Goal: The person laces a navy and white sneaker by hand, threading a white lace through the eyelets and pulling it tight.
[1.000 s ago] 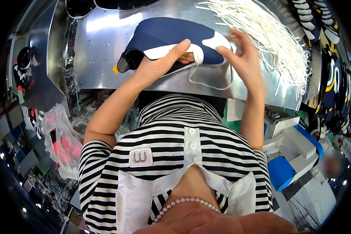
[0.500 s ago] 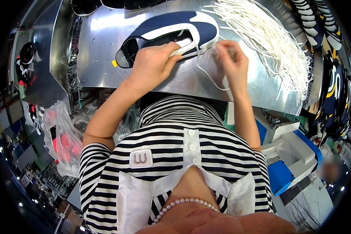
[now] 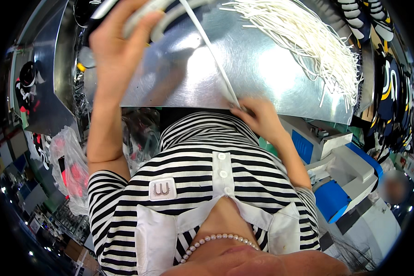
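Note:
My left hand (image 3: 117, 48) is raised at the upper left, closed on a shoe upper (image 3: 174, 19). The upper is white and navy, smeared by motion and partly cut off by the top edge of the picture. From it a white shoelace (image 3: 209, 43) runs in a straight, tight line down to my right hand (image 3: 260, 118). That hand is at the table's front edge, close to my body, its fingers pinched round the lace's lower end.
A heap of white laces (image 3: 308, 50) lies on the right of the metal table (image 3: 170, 87). Navy and white shoe parts (image 3: 388, 96) hang at the far right. Below them stands a grey and blue machine (image 3: 345, 179). Clear plastic bags (image 3: 71, 161) hang at left.
My left hand has lifted the shoe upper off the table, up and to the left. My right hand has drawn down toward my body, and the slack lace is now taut.

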